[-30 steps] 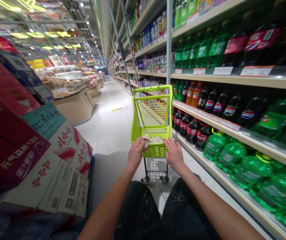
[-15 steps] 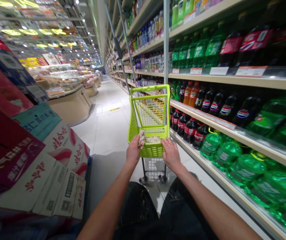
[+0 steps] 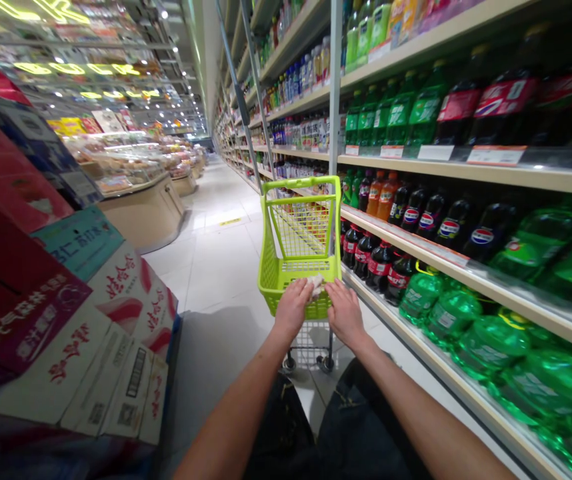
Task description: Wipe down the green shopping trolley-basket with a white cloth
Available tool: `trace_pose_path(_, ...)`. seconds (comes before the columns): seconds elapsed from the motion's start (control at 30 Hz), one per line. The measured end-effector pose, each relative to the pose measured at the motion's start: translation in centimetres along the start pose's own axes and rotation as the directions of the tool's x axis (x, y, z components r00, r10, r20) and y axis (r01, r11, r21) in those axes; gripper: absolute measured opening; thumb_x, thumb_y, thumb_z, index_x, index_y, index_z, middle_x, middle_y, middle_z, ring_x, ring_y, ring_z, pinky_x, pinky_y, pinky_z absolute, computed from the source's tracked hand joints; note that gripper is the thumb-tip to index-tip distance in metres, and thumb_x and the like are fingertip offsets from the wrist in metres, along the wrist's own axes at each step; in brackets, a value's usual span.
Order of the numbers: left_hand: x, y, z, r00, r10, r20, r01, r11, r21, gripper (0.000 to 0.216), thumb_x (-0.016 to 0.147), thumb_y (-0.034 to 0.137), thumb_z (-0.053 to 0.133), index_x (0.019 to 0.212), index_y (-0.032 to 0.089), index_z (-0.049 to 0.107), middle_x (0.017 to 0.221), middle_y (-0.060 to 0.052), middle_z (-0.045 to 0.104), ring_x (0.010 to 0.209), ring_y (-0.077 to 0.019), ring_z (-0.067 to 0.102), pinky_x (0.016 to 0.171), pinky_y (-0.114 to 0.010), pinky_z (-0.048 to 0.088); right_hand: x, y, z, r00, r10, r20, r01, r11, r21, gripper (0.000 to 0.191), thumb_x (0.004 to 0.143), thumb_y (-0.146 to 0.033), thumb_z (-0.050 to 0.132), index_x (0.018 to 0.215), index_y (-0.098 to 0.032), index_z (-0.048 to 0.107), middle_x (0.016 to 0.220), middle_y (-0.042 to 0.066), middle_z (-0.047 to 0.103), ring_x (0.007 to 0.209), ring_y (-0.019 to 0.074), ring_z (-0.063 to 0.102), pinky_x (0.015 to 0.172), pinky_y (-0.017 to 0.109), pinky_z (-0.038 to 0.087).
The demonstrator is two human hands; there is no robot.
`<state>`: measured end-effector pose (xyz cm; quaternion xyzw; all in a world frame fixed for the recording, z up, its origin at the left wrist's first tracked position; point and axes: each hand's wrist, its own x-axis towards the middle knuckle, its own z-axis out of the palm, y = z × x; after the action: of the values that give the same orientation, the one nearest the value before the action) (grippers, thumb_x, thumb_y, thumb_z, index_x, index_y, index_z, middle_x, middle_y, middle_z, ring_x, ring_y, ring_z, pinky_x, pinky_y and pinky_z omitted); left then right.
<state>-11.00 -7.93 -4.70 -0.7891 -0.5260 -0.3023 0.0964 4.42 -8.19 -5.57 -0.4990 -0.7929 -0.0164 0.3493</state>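
At the far left, a stack of red and white printed cardboard boxes [image 3: 81,320] is sitting beside the pale tiled aisle floor [image 3: 221,267]. In the middle of the aisle, a small lime-green plastic shopping cart [image 3: 300,257] on dark castor wheels is standing upright just beside the shelving, its tall handle frame rising at the far end. The left hand [image 3: 293,308] is resting on the near rim of the cart, its grip curled over the edge and touching a crumpled white cloth [image 3: 317,285] that is lying on that rim between the two hands. The right hand [image 3: 346,313] is lying just beside it, its grip closing over the same rim. To the right, long beige shelves [image 3: 466,170] are carrying dark cola bottles [image 3: 416,210] and green soda bottles [image 3: 486,340], the lowest ones lying near the floor.
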Motion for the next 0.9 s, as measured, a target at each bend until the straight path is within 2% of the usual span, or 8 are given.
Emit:
trace_pose_path(0.1,-1.3,-3.3,-1.2,0.991,-0.113,-0.073,0.112,0.994,-0.017,0.032,0.081,0.010,0.042,0.108,0.018,0.057,0.118,-0.009,0.057,0.112,-0.0188,0.050,0.096,-0.037,0.040,0.0,0.1,-0.2,0.999,-0.018,0.037,0.018,1.000,0.013,0.054,0.070,-0.004,0.036,0.121,-0.015,0.047,0.125,0.008,0.050,0.124,0.0219,0.034,0.099,0.049,0.024)
trace_pose_path(0.23,-2.1,-5.8,-2.3,0.931,-0.300,-0.205,0.302,0.953,-0.025,0.036,0.079,0.009,0.040,0.111,0.018,0.055,0.117,-0.010,0.057,0.110,-0.0198,0.051,0.092,-0.039,0.044,-0.1,-0.2,0.2,1.000,-0.023,0.010,0.022,0.999,0.026,0.054,0.070,-0.005,0.036,0.123,-0.014,0.046,0.126,0.009,0.050,0.125,0.0215,0.033,0.100,0.046,0.027)
trace_pose_path(0.33,-1.2,-3.6,-1.4,0.952,-0.256,-0.166,0.254,0.967,-0.036,0.034,0.079,0.009,0.043,0.108,0.019,0.057,0.117,-0.008,0.057,0.109,-0.0188,0.051,0.093,-0.037,0.044,-0.2,-0.5,0.7,0.999,-0.009,-0.044,0.010,1.000,0.016,0.055,0.071,-0.006,0.036,0.125,-0.010,0.042,0.126,0.012,0.048,0.125,0.0230,0.032,0.099,0.044,0.029)
trace_pose_path(0.5,1.0,2.2,1.2,0.999,-0.033,-0.041,0.030,0.998,-0.064,0.031,0.081,0.012,0.045,0.109,0.019,0.056,0.119,-0.009,0.056,0.114,-0.0182,0.048,0.097,-0.038,0.040,0.0,-0.3,0.6,0.997,0.013,-0.073,-0.013,1.000,-0.002,0.058,0.070,-0.007,0.035,0.129,-0.009,0.037,0.127,0.014,0.047,0.124,0.0242,0.033,0.098,0.044,0.031)
trace_pose_path(0.6,0.9,1.6,0.5,1.000,0.011,0.015,-0.010,0.999,-0.053,0.031,0.081,0.012,0.046,0.110,0.019,0.056,0.122,-0.010,0.054,0.116,-0.0192,0.046,0.098,-0.039,0.038,0.1,0.3,0.2,0.997,0.027,-0.069,-0.028,0.999,-0.019,0.056,0.070,-0.007,0.035,0.127,-0.008,0.040,0.126,0.014,0.048,0.123,0.0242,0.034,0.098,0.043,0.031)
trace_pose_path(0.73,0.1,-1.9,-2.0,0.974,-0.226,0.010,0.226,0.974,0.015,0.031,0.080,0.008,0.042,0.106,0.016,0.058,0.121,-0.012,0.054,0.113,-0.0202,0.049,0.095,-0.037,0.041,0.0,0.6,0.0,0.999,0.019,-0.049,-0.019,1.000,-0.006,0.055,0.070,-0.006,0.035,0.125,-0.010,0.042,0.125,0.012,0.049,0.122,0.0230,0.035,0.098,0.042,0.031)
trace_pose_path(0.8,0.2,-2.0,-2.4,0.953,-0.302,-0.003,0.302,0.953,0.022,0.034,0.080,0.006,0.040,0.108,0.017,0.057,0.121,-0.011,0.054,0.111,-0.0195,0.050,0.092,-0.036,0.044,0.0,0.4,0.1,0.999,0.015,-0.052,-0.015,1.000,0.004,0.055,0.070,-0.007,0.035,0.125,-0.009,0.041,0.126,0.012,0.048,0.123,0.0232,0.034,0.097,0.042,0.032)
trace_pose_path(0.9,0.9,0.7,-1.2,0.986,-0.163,0.046,0.165,0.986,-0.026,0.035,0.080,0.008,0.042,0.111,0.017,0.055,0.122,-0.011,0.054,0.113,-0.0186,0.049,0.094,-0.035,0.042,0.0,0.2,0.2,0.999,-0.002,-0.051,0.003,1.000,0.009,0.056,0.070,-0.007,0.036,0.125,-0.007,0.041,0.126,0.012,0.048,0.124,0.0230,0.033,0.099,0.040,0.032)
